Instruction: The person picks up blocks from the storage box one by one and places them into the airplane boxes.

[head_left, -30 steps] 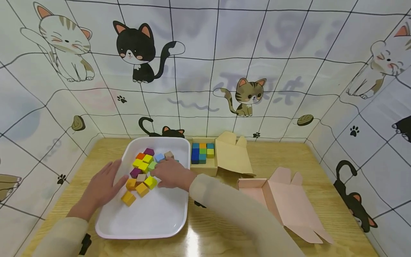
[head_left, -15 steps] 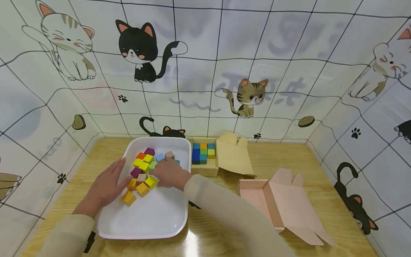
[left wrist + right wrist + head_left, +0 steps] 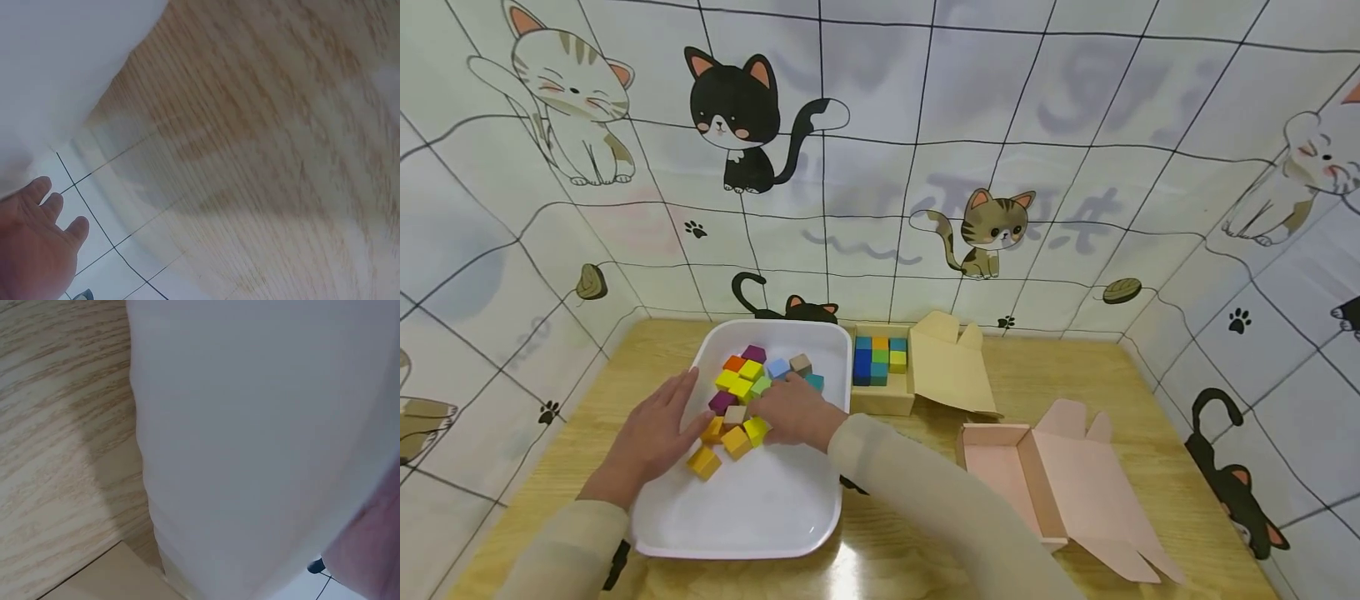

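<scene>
A white tray [image 3: 737, 517] holds loose cubes in several colours. My left hand [image 3: 651, 433] lies along the tray's left rim, fingers extended and thumb over the inside near an orange cube [image 3: 704, 462]; in the left wrist view its fingers [image 3: 76, 230] show beyond the tray's side. My right hand [image 3: 797, 412] reaches down among the cubes, beside a light green cube [image 3: 761, 387] and partly over a yellow cube [image 3: 756, 431]. Its fingertips are hidden, and I cannot tell whether they hold a cube. A teal cube [image 3: 815, 381] and a tan cube [image 3: 801, 364] lie just beyond it.
Right of the tray stands a yellowish box [image 3: 880, 403] with its lid [image 3: 951, 371] folded out, holding blue, green, orange and yellow cubes [image 3: 879, 357]. Nearer, on the right, a pink box [image 3: 1000, 462] lies with its lid open. A cat-patterned sheet [image 3: 865, 167] rises behind the wooden table [image 3: 1052, 367].
The right hand has drawn slightly left and nearer, covering more of the yellow cube and uncovering the teal one. The left hand stays at the rim. The head view has shifted slightly.
</scene>
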`<action>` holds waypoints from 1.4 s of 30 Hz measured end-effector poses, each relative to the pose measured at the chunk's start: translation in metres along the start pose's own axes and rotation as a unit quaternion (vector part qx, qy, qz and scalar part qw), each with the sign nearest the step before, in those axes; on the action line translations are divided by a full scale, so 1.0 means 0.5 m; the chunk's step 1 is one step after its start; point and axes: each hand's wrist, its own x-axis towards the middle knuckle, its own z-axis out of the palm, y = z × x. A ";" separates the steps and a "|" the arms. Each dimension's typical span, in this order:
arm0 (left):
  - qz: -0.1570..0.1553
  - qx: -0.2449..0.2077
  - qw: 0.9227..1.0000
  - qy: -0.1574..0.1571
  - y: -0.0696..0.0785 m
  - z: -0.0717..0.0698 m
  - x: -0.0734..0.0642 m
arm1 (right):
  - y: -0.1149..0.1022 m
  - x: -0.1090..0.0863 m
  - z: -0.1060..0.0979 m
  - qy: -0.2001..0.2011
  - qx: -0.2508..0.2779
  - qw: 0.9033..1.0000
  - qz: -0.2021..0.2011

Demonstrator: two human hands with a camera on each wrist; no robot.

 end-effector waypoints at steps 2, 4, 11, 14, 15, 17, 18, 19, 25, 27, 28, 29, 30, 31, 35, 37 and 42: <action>0.000 0.000 1.000 -0.002 0.001 -0.001 0.003 | 0.000 0.001 0.001 0.006 0.001 1.000 -0.001; 0.001 0.001 1.000 -0.002 0.002 -0.003 0.006 | 0.001 0.003 0.001 0.010 0.000 1.000 -0.003; 0.000 0.002 1.000 -0.005 0.007 -0.006 0.006 | 0.008 -0.006 -0.007 0.010 0.000 1.000 -0.016; -0.001 0.002 1.000 -0.005 0.011 -0.007 0.006 | 0.017 -0.015 -0.018 0.009 0.008 1.000 -0.022; -0.001 0.002 1.000 -0.005 0.011 -0.007 0.006 | 0.021 -0.018 -0.023 0.009 0.014 1.000 -0.024; -0.002 0.004 1.000 -0.003 0.011 -0.006 0.007 | 0.027 -0.023 -0.032 0.009 0.023 0.999 -0.023; -0.002 0.004 1.000 -0.002 0.011 -0.006 0.007 | 0.032 -0.025 -0.036 0.008 0.029 0.999 -0.022; -0.002 0.005 1.000 -0.002 0.011 -0.005 0.008 | 0.036 -0.027 -0.040 0.010 0.032 0.999 -0.020; -0.003 0.008 1.000 -0.001 0.008 0.001 0.010 | 0.069 -0.043 -0.056 0.043 0.008 0.999 -0.020; -0.003 0.009 1.000 0.000 0.007 0.002 0.010 | 0.083 -0.053 -0.067 0.053 0.006 0.998 -0.015; -0.003 0.008 1.000 0.000 0.007 0.002 0.010 | 0.090 -0.059 -0.072 0.057 0.008 0.998 -0.010; -0.002 0.007 1.000 0.000 0.007 0.002 0.009 | 0.098 -0.064 -0.078 0.060 0.008 0.998 -0.006; -0.002 0.005 1.000 0.000 0.007 0.001 0.008 | 0.107 -0.069 -0.083 0.064 0.010 0.998 0.000; -0.002 0.004 1.000 -0.001 0.007 0.001 0.007 | 0.116 -0.074 -0.088 0.066 0.014 0.998 0.006; -0.001 0.002 1.000 0.000 0.007 0.000 0.002 | 0.158 -0.095 -0.103 0.077 0.028 0.996 0.034; 0.001 0.003 1.000 0.004 0.006 0.001 0.001 | 0.183 -0.108 -0.109 0.084 0.031 0.995 0.051; 0.005 0.004 1.000 0.015 0.003 0.004 -0.002 | 0.246 -0.144 -0.111 0.100 0.027 0.990 0.094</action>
